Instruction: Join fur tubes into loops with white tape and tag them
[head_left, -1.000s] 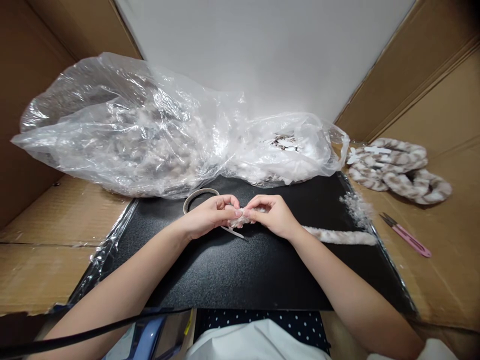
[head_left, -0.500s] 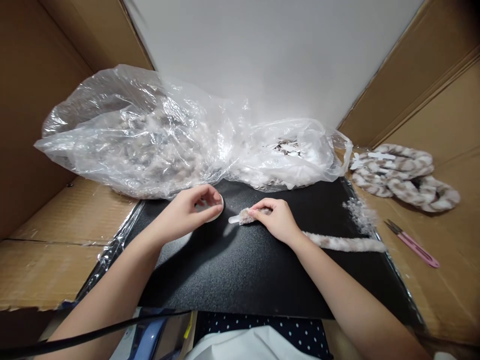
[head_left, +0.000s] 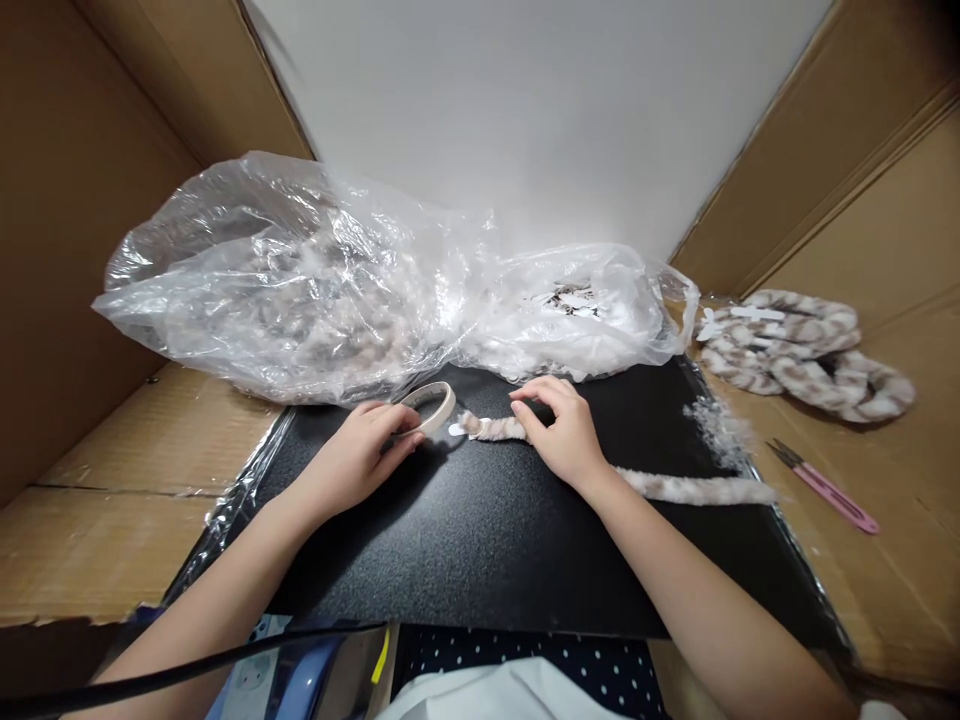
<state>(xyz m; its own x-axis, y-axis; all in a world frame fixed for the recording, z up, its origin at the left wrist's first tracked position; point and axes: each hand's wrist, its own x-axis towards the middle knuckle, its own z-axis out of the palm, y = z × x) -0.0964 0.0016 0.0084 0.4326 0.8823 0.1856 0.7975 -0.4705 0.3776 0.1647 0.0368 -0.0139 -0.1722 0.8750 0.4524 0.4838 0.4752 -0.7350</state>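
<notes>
My left hand is closed on a roll of tape, a pale ring lifted at a tilt off the black mat. Right of the roll lies a fuzzy beige-and-white fabric strip with a small white tab at its left end. Just over that strip is my right hand, its thumb and fingers apart and nothing visible between them. The strip's right part is hidden behind this hand. Another fuzzy length comes out from under my right forearm.
A large clear plastic bag of fuzzy pieces and a smaller bag stand along the back. On the cardboard at right are fuzzy loops and pink-handled thread snips. Fluffy scraps lie at the mat's right edge.
Both hands were pinching the fuzzy strip together. My left hand left it and picked up the tape roll. My right hand has since let go of the strip, which rests on the mat.
</notes>
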